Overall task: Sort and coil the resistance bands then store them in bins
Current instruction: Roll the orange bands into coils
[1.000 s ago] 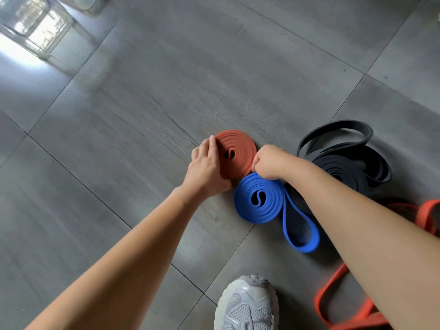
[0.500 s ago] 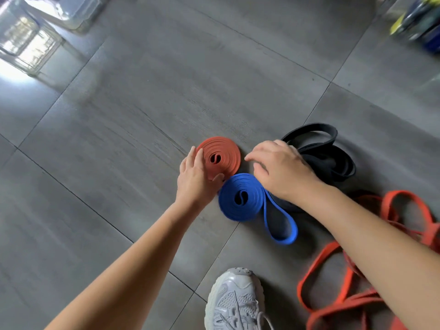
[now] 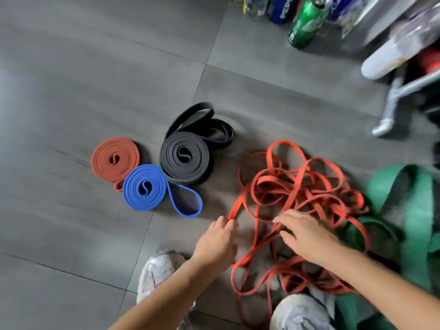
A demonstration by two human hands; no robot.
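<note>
A green bottle (image 3: 303,25) — a white shoe (image 3: 157,273)

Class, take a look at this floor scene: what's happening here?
A person is sorting resistance bands on a tiled floor. Their left hand pinches a loop of the tangled orange bands, while the right hand rests open-fingered on the same tangle. A red coil, a blue coil and a black coil already lie rolled nearby. Green bands wait uncoiled.
</note>
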